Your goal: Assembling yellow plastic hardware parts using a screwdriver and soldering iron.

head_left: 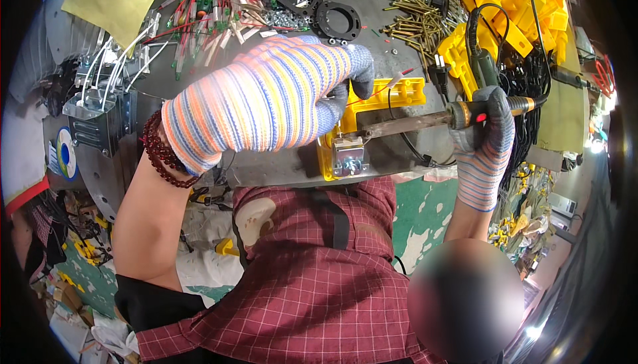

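Note:
My left hand (266,98), in a striped knitted glove with dark fingertips, reaches over the left side of a yellow plastic housing (399,94). Its thumb and forefinger come together in a pinch; what lies between them is too small to make out. Wrapped around the handle of a soldering iron (415,123) is my right hand (480,154), gloved alike. The iron points left, its tip close to a small silvery metal part (349,154) in the lower end of the housing. Whether the tip touches that part, I cannot tell. A thin red wire (397,79) shows beside the housing.
Wires with clear sleeves (216,5), black rings (337,19) and long brass-coloured screws (415,21) lie across the far worktop. Yellow housings (515,5) are heaped at far right, near a black plug (438,75) and cables. A metal box (96,124) stands left.

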A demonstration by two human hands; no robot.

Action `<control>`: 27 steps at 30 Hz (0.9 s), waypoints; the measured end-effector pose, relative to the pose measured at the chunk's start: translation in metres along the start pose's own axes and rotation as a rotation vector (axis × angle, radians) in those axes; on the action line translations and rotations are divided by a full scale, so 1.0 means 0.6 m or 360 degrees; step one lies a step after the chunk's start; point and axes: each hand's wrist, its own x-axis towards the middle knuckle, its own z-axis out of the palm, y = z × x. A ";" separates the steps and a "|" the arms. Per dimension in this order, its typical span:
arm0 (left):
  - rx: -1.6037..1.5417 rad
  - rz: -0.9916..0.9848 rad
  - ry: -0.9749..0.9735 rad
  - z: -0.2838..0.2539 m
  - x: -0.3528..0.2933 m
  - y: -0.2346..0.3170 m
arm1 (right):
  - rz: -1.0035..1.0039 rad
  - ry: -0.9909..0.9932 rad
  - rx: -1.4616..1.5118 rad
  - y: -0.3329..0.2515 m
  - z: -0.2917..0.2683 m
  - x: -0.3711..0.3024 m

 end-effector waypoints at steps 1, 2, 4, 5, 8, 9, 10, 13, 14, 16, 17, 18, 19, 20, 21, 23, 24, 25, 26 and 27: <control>0.0000 -0.0004 0.0001 -0.001 0.000 0.000 | 0.0007 -0.0016 0.0028 0.001 0.001 0.001; -0.0018 -0.0018 -0.0028 -0.003 0.001 0.001 | 0.0014 -0.0031 0.0056 0.002 0.001 0.001; -0.0041 -0.0027 -0.0056 -0.004 0.002 0.002 | -0.0032 -0.0045 -0.0028 0.001 -0.004 0.004; -0.0036 -0.0021 -0.0050 -0.003 0.003 0.002 | -0.0079 -0.0060 -0.0110 0.001 -0.006 0.005; -0.0005 -0.0042 -0.0060 -0.006 0.002 0.006 | -0.0008 -0.0070 -0.0019 -0.008 0.006 -0.002; 0.0019 -0.0062 -0.0077 -0.007 0.002 0.007 | -0.0007 -0.0069 -0.0020 -0.009 0.008 -0.002; 0.0019 -0.0062 -0.0078 -0.005 0.002 0.006 | 0.0001 -0.0068 0.0003 -0.009 0.009 -0.003; -0.0019 -0.0022 -0.0053 -0.004 0.003 0.005 | 0.0052 -0.0063 0.0055 -0.011 0.000 0.002; -0.0020 -0.0035 -0.0056 -0.005 0.004 0.007 | 0.0095 -0.0059 0.0086 -0.012 -0.003 0.003; -0.0019 -0.0053 -0.0060 -0.005 0.004 0.008 | 0.0050 -0.0175 0.0147 -0.008 -0.006 0.000; -0.0025 -0.0062 -0.0063 -0.004 0.004 0.008 | 0.0004 -0.0290 0.0206 -0.006 -0.007 -0.002; -0.0031 -0.0070 -0.0064 -0.005 0.004 0.008 | 0.0004 -0.0291 0.0206 -0.005 -0.008 -0.001; -0.0032 -0.0071 -0.0063 -0.005 0.003 0.008 | 0.0014 -0.0283 0.0241 -0.005 -0.009 0.000; -0.0046 -0.0058 -0.0054 -0.004 0.002 0.006 | 0.0024 -0.0274 0.0277 -0.003 -0.010 0.002; -0.0060 -0.0042 -0.0048 -0.003 0.002 0.005 | 0.0023 -0.0274 0.0277 0.011 -0.015 0.001; -0.0049 -0.0016 -0.0036 -0.001 0.005 0.003 | -0.0990 -0.0248 -0.1037 0.043 -0.031 0.001; -0.0036 -0.0002 -0.0018 -0.001 0.004 0.003 | -0.0989 -0.0250 -0.1035 0.042 -0.029 0.003; -0.0036 -0.0004 -0.0017 -0.003 0.003 0.005 | -0.0668 -0.0210 -0.0648 0.039 -0.027 0.005; -0.0028 -0.0029 -0.0042 -0.006 0.004 0.008 | -0.0345 -0.0168 -0.0262 0.037 -0.025 0.006; -0.0021 -0.0053 -0.0068 -0.006 0.005 0.009 | -0.0345 -0.0167 -0.0262 0.040 -0.026 0.006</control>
